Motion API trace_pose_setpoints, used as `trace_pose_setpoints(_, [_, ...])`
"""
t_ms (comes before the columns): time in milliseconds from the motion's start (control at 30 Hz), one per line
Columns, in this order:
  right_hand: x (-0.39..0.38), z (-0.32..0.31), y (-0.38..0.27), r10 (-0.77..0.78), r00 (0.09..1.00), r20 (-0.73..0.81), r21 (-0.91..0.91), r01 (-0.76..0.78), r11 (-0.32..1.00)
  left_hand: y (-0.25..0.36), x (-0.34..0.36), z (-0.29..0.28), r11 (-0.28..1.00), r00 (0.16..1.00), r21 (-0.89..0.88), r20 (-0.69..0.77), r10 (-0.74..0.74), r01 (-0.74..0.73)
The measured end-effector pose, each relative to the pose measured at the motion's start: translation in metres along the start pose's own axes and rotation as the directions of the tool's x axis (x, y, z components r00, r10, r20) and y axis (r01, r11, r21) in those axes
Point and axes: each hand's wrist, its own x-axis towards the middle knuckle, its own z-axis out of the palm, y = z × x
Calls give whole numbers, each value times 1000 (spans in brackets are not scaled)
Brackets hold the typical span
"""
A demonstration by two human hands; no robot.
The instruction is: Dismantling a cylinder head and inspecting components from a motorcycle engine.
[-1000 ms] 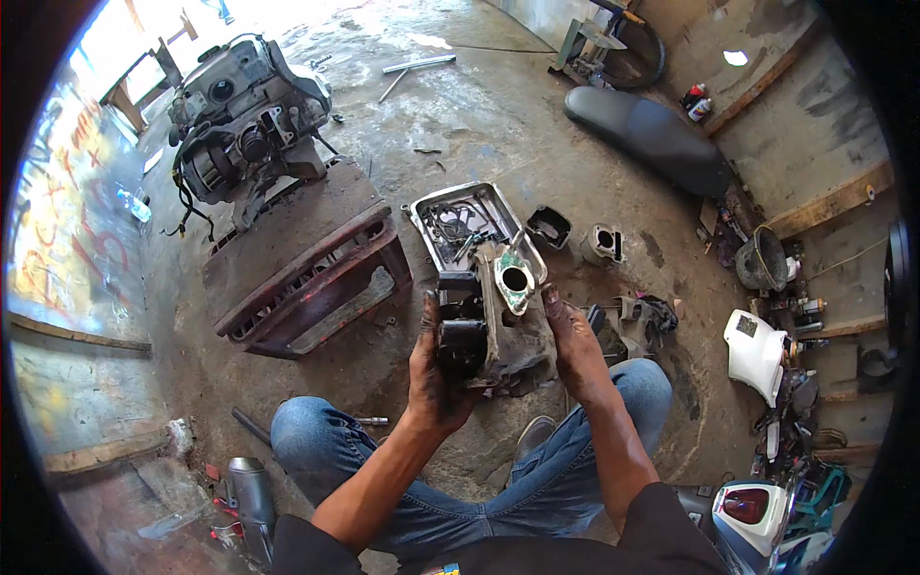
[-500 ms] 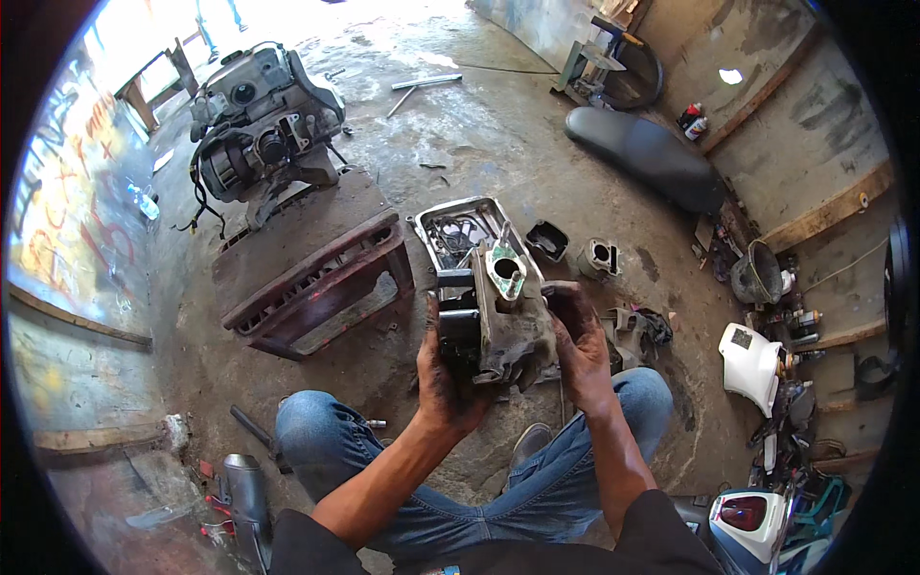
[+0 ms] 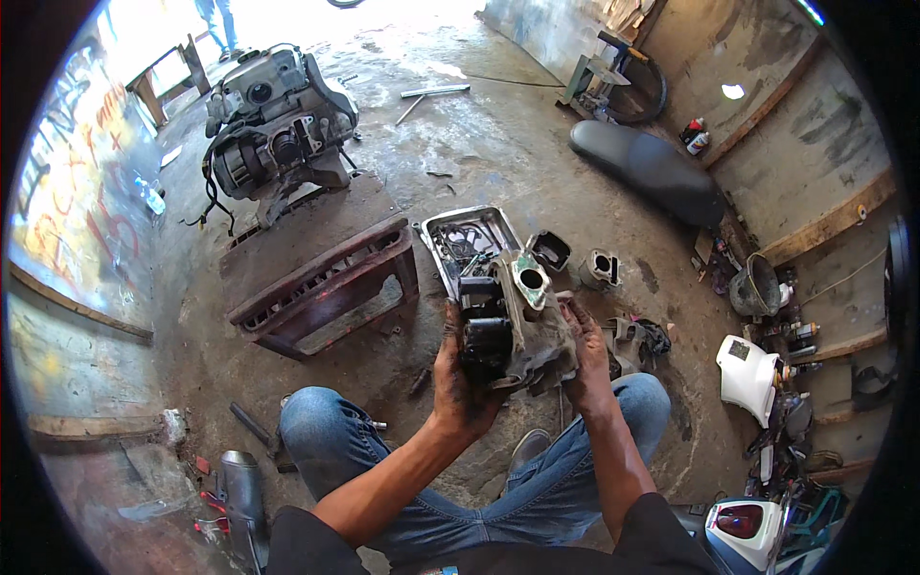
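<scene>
Between my hands, above my lap, is a grimy metal engine part [image 3: 537, 331]. It has a round port ringed by a pale, greenish flange on top, and black rounded pieces on its left side. My left hand [image 3: 462, 388], blackened with grease, is wrapped round the left and underside of it. My right hand [image 3: 586, 350] grips its right side, with the fingers partly hidden behind it. Just beyond lies a metal tray [image 3: 431, 254] of small parts and bolts. Beside the tray are a dark open cover [image 3: 549, 251] and a small metal cylinder block [image 3: 601, 269].
An engine [image 3: 273, 125] sits on a dark reddish crate [image 3: 321, 278] at the left. A black motorcycle seat [image 3: 647, 172] lies by the right wall, with a bucket [image 3: 757, 286] and a white panel [image 3: 746, 379] nearer. Dark rags or parts [image 3: 640, 343] lie beside my right knee.
Both hands have shifted the engine part slightly to the right and tilted it, so more of its black left side shows. My grip stays on it.
</scene>
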Motion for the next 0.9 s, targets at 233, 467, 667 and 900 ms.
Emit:
trace_pose_setpoints(233, [-5, 5, -15, -211, 974, 89, -41, 215, 976, 8, 1, 7, 999, 998, -25, 54, 27, -26])
trace_pose_setpoints(467, [-2, -1, -18, 93, 992, 83, 90, -101, 991, 1, -1, 4, 1000, 999, 24, -39, 2, -1])
trace_pose_setpoints(667, [-5, -2, -13, -106, 991, 77, -5, 106, 994, 4, 1, 6, 999, 999, -52, 35, -11, 13])
trace_pose_setpoints(900, [-9, 3, -24, -239, 970, 38, -387, 234, 892, 0, 2, 3, 999, 999, -44, 43, -5, 7])
